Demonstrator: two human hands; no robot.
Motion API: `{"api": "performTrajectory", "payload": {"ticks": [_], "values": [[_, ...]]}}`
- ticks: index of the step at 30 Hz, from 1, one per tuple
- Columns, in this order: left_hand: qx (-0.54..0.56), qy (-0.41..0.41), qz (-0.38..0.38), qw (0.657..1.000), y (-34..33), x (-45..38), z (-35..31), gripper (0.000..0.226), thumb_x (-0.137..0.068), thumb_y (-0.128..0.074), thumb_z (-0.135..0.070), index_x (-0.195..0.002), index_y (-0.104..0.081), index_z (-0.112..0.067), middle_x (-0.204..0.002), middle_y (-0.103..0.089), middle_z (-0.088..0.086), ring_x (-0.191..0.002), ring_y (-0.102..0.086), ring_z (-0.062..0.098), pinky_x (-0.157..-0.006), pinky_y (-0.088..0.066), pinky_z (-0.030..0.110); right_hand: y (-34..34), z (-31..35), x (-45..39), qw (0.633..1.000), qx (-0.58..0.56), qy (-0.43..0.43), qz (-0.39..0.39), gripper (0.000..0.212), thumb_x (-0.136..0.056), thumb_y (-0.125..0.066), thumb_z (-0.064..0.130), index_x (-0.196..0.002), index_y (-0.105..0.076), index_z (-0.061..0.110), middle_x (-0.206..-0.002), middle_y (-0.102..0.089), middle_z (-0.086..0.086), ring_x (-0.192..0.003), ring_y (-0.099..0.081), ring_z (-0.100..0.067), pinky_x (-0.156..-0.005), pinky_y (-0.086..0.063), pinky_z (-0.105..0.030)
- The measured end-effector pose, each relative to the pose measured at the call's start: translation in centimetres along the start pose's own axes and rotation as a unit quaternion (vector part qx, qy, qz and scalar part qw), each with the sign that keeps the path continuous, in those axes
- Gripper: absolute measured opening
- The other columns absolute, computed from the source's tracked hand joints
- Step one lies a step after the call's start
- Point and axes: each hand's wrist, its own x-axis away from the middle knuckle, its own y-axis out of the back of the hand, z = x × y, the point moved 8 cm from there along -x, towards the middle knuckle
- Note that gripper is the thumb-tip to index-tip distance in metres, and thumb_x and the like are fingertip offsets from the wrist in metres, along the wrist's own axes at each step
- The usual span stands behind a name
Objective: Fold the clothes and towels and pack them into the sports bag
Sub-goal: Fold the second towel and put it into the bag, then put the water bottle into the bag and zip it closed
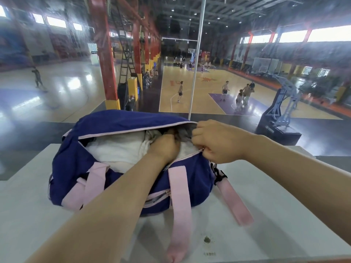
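On the white surface [266, 196], a navy sports bag [117, 122] with pink trim is seen lying with its top zip open. Its opening is filled with a white towel [117, 149], and grey clothes [152, 134] are tucked in just beyond the towel, at the far side of the opening. The left hand [164, 146] is pushed down into the bag, on the towel and against the grey clothes; its fingers are curled under and hidden from view, so it cannot be told whether anything is gripped by them. Just to the right of it, the right hand [214, 141] is held at the bag's right end, where the two zip edges meet. Its fingers are curled and pressed together, and the zip pull [202, 149] at the near edge of the opening is pinched by them, while the far pink-edged rim is touched by the upper knuckles. Two pink handles [179, 202] are draped down the bag's near side, below both hands, and a pink shoulder strap [234, 201] with a black clip [218, 174] is laid on the surface below the right hand. A small dark stain [207, 239] is seen on the surface near the front edge. Beyond the bag, through glass, a basketball court [199, 88] with players is visible.
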Motion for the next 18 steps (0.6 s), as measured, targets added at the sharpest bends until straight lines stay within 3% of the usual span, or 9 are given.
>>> {"api": "performTrajectory", "payload": {"ticks": [1,3,5,8,11,13,18], "values": [[-0.044,-0.010,0.006,0.999,-0.4,0.3,-0.2,0.041,-0.098,-0.041,-0.031,-0.134,-0.042,-0.012,-0.138,-0.051,0.017,-0.124,-0.048,0.032,-0.098,-0.039,0.039,-0.1,0.1,0.1,1.000,-0.007,0.003,-0.004,0.013,-0.069,-0.047,0.016,-0.069,-0.037,0.025,-0.070,-0.041,0.009,-0.073,-0.036,-0.017,-0.074,-0.047,-0.043],[-0.134,-0.048,0.024,0.990,-1.6,0.6,-0.5,0.053,-0.096,-0.044,-0.037,-0.144,-0.033,-0.018,-0.153,-0.028,0.012,-0.141,-0.024,0.030,-0.113,-0.020,0.046,0.1,0.4,0.1,1.000,-0.018,0.011,-0.013,0.012,-0.070,-0.045,0.017,-0.069,-0.036,0.025,-0.071,-0.035,0.011,-0.074,-0.031,-0.014,-0.074,-0.048,-0.042],[-0.160,-0.081,0.034,0.983,-2.0,0.8,-0.8,0.057,-0.096,-0.043,-0.043,-0.147,-0.028,-0.024,-0.158,-0.013,0.011,-0.146,-0.008,0.030,-0.116,-0.008,0.047,0.2,0.6,0.1,0.999,-0.023,0.016,-0.024,0.008,-0.071,-0.041,0.019,-0.070,-0.036,0.027,-0.072,-0.035,0.011,-0.075,-0.032,-0.013,-0.075,-0.048,-0.042],[-0.186,-0.134,0.074,0.971,-2.7,0.9,-1.3,0.061,-0.097,-0.038,-0.048,-0.151,-0.021,-0.025,-0.158,-0.013,0.012,-0.148,-0.007,0.029,-0.118,-0.005,0.046,0.7,0.7,0.0,0.998,-0.012,0.019,-0.051,0.004,-0.070,-0.036,0.023,-0.071,-0.035,0.027,-0.072,-0.037,0.010,-0.074,-0.031,-0.013,-0.073,-0.047,-0.038],[-0.270,-0.195,0.126,0.935,-3.5,0.9,-2.3,0.060,-0.101,-0.031,-0.047,-0.153,-0.016,-0.022,-0.160,-0.013,0.007,-0.149,-0.001,0.026,-0.119,0.001,0.049,0.9,0.9,0.0,0.998,0.007,0.013,-0.064,0.003,-0.069,-0.036,0.024,-0.069,-0.035,0.027,-0.068,-0.045,0.005,-0.070,-0.031,-0.014,-0.071,-0.045,-0.036],[-0.285,-0.218,0.161,0.919,-3.8,0.7,-2.4,0.057,-0.101,-0.029,-0.048,-0.153,-0.017,-0.027,-0.161,-0.015,0.004,-0.149,-0.003,0.025,-0.119,0.000,0.050,0.8,1.1,0.2,0.998,0.020,0.006,-0.060,0.003,-0.069,-0.038,0.024,-0.068,-0.036,0.026,-0.068,-0.041,0.007,-0.070,-0.031,-0.014,-0.075,-0.045,-0.037],[-0.210,-0.213,0.162,0.940,-4.6,0.6,-0.7,0.056,-0.098,-0.026,-0.056,-0.150,-0.025,-0.033,-0.160,-0.020,0.002,-0.148,-0.012,0.026,-0.119,-0.004,0.048,0.2,1.5,0.8,0.998,0.028,-0.005,-0.061,0.001,-0.067,-0.038,0.025,-0.066,-0.037,0.026,-0.069,-0.035,0.011,-0.072,-0.030,-0.013,-0.086,-0.042,-0.037]]}}
